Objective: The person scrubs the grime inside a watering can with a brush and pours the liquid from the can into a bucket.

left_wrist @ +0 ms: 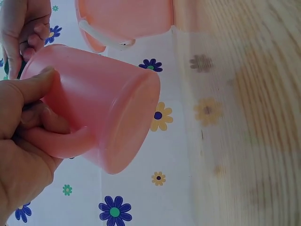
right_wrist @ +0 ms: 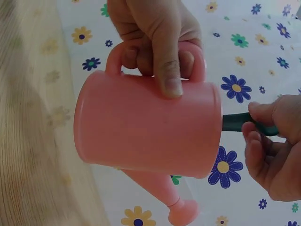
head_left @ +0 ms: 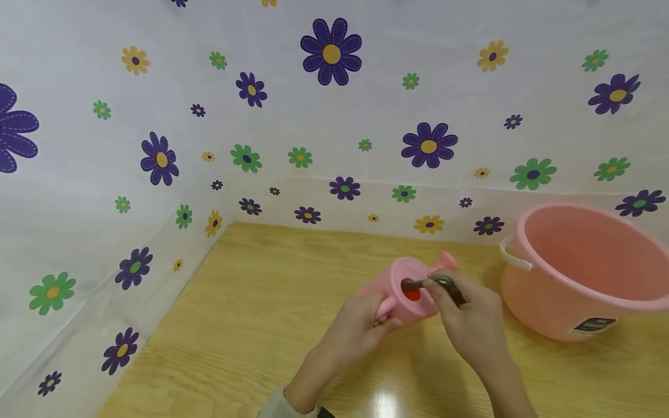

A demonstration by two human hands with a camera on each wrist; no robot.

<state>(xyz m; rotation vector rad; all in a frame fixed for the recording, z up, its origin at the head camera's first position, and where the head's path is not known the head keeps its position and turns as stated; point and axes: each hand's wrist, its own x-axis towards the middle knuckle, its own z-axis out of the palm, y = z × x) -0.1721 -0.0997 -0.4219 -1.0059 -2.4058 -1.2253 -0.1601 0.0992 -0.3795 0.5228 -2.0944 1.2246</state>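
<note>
My left hand (head_left: 358,328) grips the side handle of a pink plastic watering can (head_left: 380,283), the thumb lying along its body in the left wrist view. The can is tilted, its top opening facing up toward the head camera, with something red-orange visible inside. Its spout ends in a round pink rose (right_wrist: 183,213). My right hand (head_left: 473,319) pinches the dark green handle (right_wrist: 235,122) of a slim tool with a loop-like end. That tool reaches into the can's opening; its far end is hidden inside, so I cannot tell its kind.
A large pink bucket (head_left: 556,290) with a white carrying handle (head_left: 514,255) stands to the right, close to my right hand. Under everything is a light wood-grain table (head_left: 251,302). White flower-printed sheeting (head_left: 292,116) borders it at the back and left.
</note>
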